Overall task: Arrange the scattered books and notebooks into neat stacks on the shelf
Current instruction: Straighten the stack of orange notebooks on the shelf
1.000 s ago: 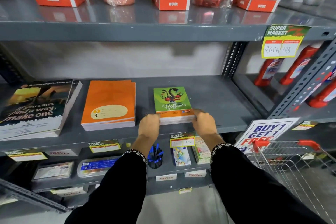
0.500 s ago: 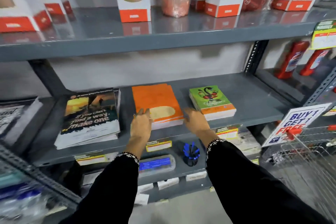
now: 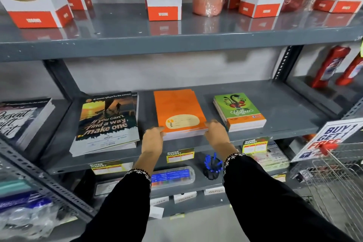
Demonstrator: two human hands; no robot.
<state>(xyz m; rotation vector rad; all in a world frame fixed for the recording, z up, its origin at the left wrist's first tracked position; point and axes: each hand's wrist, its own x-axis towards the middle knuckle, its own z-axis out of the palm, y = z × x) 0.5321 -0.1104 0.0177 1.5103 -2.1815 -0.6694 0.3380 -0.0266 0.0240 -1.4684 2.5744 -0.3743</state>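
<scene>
Your left hand [image 3: 153, 135] and right hand [image 3: 215, 130] clamp the front corners of the orange notebook stack [image 3: 178, 112], fingers closed against its near edge. The stack lies mid-shelf [image 3: 284, 116], at the front edge, between the dark motto books [image 3: 108, 124] and green notebook stack [image 3: 238, 112].

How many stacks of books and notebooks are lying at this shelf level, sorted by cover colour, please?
Orange notebook stack: 1
Green notebook stack: 1
Sunset-photo book stack: 1
Black-and-white lettered book stack: 1, on the neighbouring bay to the left, cut off by the frame edge
Total: 4
</scene>
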